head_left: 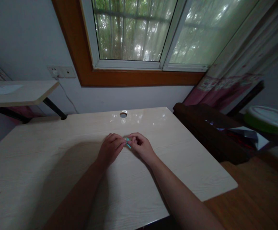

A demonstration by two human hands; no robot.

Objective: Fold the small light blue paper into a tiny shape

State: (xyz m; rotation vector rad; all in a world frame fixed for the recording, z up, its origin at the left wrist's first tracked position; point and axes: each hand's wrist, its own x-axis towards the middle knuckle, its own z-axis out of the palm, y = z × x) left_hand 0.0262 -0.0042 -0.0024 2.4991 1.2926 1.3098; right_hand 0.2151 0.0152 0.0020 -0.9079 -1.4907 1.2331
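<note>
Both of my hands rest together near the middle of a pale wooden desk [57, 159]. My left hand [110, 148] and my right hand [141, 147] meet fingertip to fingertip, fingers curled in a pinch. Between them shows a small turquoise object [128, 142], too small to name. Both hands seem to grip it.
The desk has a round cable hole [123, 114] near its far edge, below a window [139, 32]. A second desk [16, 92] stands at the left by a wall socket [61, 72]. To the right are a dark wooden piece of furniture [213, 134], a curtain [237, 73] and a green-rimmed basin [268, 119].
</note>
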